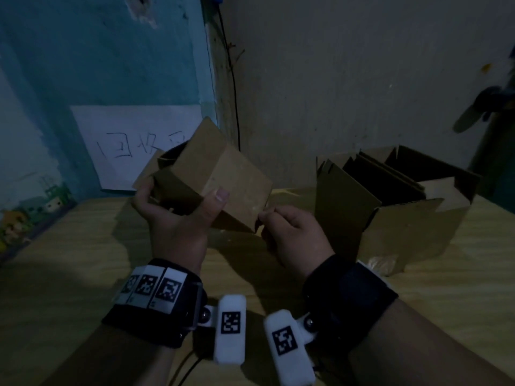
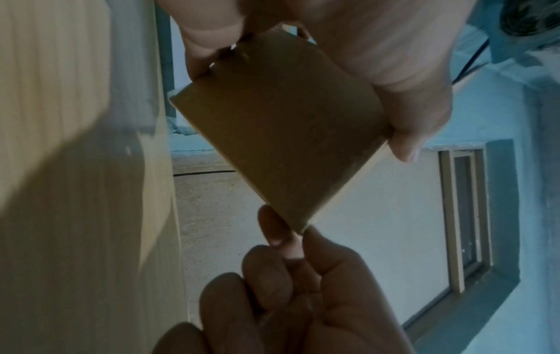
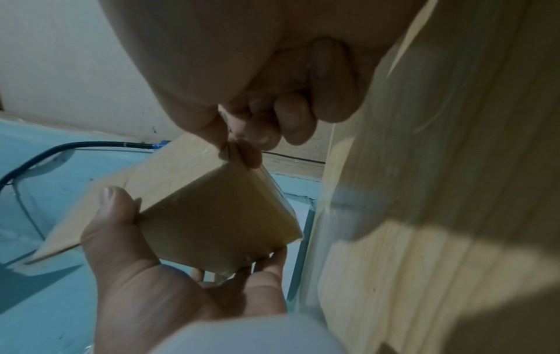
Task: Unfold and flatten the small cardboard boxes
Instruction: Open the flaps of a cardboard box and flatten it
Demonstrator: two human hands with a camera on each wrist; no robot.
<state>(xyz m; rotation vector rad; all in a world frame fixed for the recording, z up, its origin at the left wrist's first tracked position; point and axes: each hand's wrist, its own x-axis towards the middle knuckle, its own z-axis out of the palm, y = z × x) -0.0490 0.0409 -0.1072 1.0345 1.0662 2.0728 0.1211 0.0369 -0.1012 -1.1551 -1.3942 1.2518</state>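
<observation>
- Up above the tabletop (image 1: 83, 246), your left hand (image 1: 178, 218) has a firm grip on the small cardboard box (image 1: 211, 174), thumb on its near face, fingers curled behind.
- Your right hand (image 1: 292, 232) pinches the box's lower corner, grip narrow, so you're likely just starting to open it.
- Next move is probably peeling that corner flap loose, then pressing the walls flat.
- Writing: a white sheet (image 1: 133, 140) on the wall has handwritten characters, half hidden, can't read them properly.
- More cartons (image 1: 390, 196) sit to the right.
</observation>
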